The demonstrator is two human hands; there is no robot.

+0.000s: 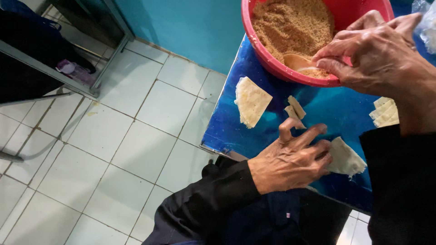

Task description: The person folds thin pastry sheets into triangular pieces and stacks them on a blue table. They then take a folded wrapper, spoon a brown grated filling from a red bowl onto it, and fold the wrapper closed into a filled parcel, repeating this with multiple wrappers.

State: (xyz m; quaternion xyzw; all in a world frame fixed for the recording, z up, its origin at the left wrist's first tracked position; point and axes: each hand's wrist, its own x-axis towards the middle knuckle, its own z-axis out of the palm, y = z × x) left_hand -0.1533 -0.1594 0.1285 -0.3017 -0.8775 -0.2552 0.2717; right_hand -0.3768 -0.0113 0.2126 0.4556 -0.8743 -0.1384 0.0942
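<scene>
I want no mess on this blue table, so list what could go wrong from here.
1. The red basin sits close to the blue table edge; the right hand scooping with the spoon could spill brown crumbs.
2. The square wrapper overhangs the table edge and might slide off.
3. The left hand may tear the wrapper it pins.

The left hand (290, 159) lies palm down near the blue table's (236, 131) front edge, fingers spread, index finger crooked upward. The right hand (377, 50) hovers at the far edge, thumb and fingertips pinched together. Both forearms wear black sleeves.
</scene>
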